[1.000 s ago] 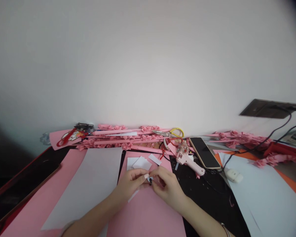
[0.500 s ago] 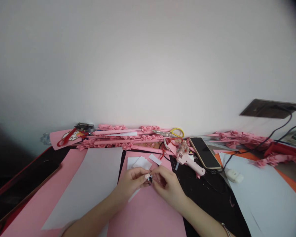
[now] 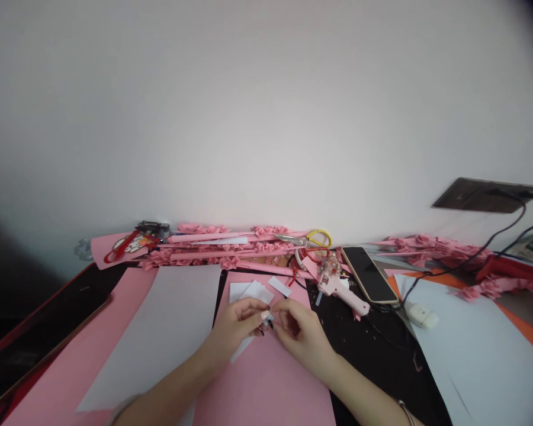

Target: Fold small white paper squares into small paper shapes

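Observation:
My left hand (image 3: 235,325) pinches a small whitish paper piece (image 3: 269,319) between thumb and fingertips, above a pink sheet (image 3: 273,378). Against its right side, the fingers of my right hand (image 3: 299,331) are closed on the same piece. Fingertips cover much of it, so its shape cannot be made out. White paper pieces (image 3: 254,290) lie just beyond my left hand, and a small white rectangle (image 3: 279,286) rests beyond my right. Part of another white piece shows below the left fingers.
Pink paper flower stems (image 3: 231,260) line the wall, with yellow-handled scissors (image 3: 318,238) on them. To the right are a pink glue gun (image 3: 342,290), a phone (image 3: 368,275) and a white plug-like object (image 3: 421,315). A large white sheet (image 3: 160,337) lies left. Cables run to a wall socket (image 3: 475,195).
My fingertips have shifted slightly around the small piece, and more of its pale surface shows. Both arms stay in nearly the same place.

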Demonstrator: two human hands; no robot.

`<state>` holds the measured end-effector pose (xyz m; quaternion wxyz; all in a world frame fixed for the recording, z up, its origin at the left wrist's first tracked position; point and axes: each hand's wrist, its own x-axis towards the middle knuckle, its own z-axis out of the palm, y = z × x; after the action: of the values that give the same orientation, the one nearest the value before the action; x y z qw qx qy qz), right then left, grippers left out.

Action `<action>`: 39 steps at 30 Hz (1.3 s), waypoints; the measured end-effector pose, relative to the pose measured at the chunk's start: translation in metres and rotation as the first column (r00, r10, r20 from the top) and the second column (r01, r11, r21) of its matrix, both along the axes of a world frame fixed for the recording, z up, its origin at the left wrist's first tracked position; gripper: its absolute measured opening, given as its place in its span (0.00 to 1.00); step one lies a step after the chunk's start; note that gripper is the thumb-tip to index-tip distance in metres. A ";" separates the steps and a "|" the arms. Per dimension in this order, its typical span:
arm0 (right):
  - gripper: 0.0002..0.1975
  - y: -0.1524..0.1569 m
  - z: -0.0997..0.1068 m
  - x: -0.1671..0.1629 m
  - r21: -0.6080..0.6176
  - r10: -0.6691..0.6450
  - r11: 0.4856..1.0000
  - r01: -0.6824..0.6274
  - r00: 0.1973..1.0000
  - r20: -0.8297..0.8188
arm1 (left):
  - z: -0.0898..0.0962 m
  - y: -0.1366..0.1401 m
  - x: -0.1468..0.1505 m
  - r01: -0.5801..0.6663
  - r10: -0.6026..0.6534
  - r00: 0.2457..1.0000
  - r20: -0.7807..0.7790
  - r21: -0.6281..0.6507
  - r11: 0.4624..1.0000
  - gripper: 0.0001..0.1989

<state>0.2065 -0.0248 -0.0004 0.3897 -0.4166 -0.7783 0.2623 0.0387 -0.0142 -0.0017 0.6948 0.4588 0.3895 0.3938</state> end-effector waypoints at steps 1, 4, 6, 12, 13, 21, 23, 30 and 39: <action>0.11 0.000 0.000 0.000 0.003 0.002 1.000 -0.002 1.000 0.000 | 0.000 0.000 0.000 -0.002 0.002 1.000 -0.006 0.008 1.000 0.08; 0.11 0.000 -0.001 0.001 0.008 0.008 1.000 -0.008 1.000 0.005 | 0.000 0.000 -0.001 -0.001 0.001 1.000 -0.022 0.039 0.999 0.09; 0.12 0.000 -0.001 0.001 0.011 0.008 1.000 -0.008 1.000 0.012 | 0.000 -0.001 -0.001 0.003 -0.003 1.000 -0.010 0.035 0.999 0.10; 0.12 0.002 -0.001 0.002 0.027 -0.007 1.000 0.007 1.000 0.023 | -0.001 -0.001 -0.002 0.014 -0.014 1.000 0.016 0.016 1.000 0.10; 0.12 0.002 -0.001 0.003 0.028 -0.008 1.000 0.008 1.000 0.022 | -0.001 -0.001 -0.003 0.017 -0.017 1.000 0.018 0.007 1.000 0.10; 0.10 0.000 0.001 0.002 0.035 -0.005 0.999 0.005 1.000 0.017 | -0.003 -0.002 -0.004 0.031 -0.024 0.997 0.069 -0.099 0.995 0.11; 0.11 0.001 0.001 0.002 0.040 -0.003 0.999 0.002 1.000 0.020 | -0.003 -0.002 -0.003 0.029 -0.022 0.997 0.079 -0.086 0.996 0.11; 0.09 0.002 0.003 0.003 0.038 -0.014 0.999 0.014 1.000 0.014 | -0.003 -0.001 -0.001 0.063 -0.056 0.990 0.130 -0.049 0.997 0.11; 0.12 0.001 0.002 0.004 0.037 -0.005 0.999 0.003 0.999 0.054 | -0.006 0.000 -0.002 0.057 -0.051 0.993 0.107 -0.051 0.997 0.12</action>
<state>0.2102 -0.0235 0.0012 0.3769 -0.4179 -0.7923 0.2357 0.0363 -0.0138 -0.0074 0.7368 0.4289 0.3500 0.3880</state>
